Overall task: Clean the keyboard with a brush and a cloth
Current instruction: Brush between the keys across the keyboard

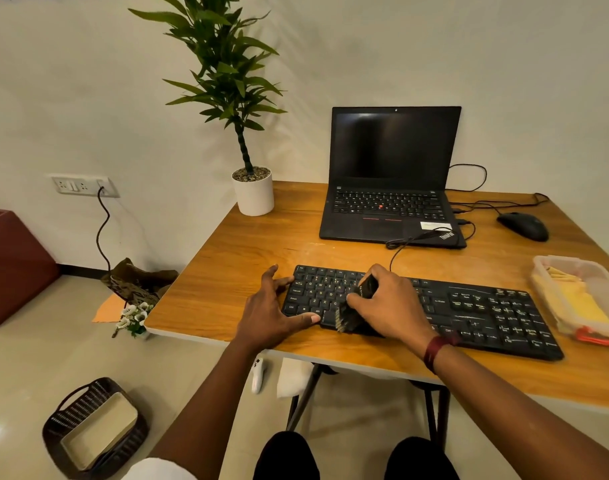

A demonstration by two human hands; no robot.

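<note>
A black wired keyboard (476,310) lies along the front of the wooden table (234,258). My right hand (386,303) grips a black brush (351,313), whose bristles rest on the keys near the space bar on the keyboard's left half. My left hand (272,310) braces the keyboard's left end, with the fingers spread along its far corner and the thumb on its front edge. A yellow cloth (580,299) lies folded in a clear plastic container (555,265) at the table's right edge.
An open black laptop (389,188) stands behind the keyboard, with a black mouse (523,226) and cables to its right. A potted plant (253,192) sits at the far left corner. On the floor are a dark basket (92,427) and a red-brown box (15,265).
</note>
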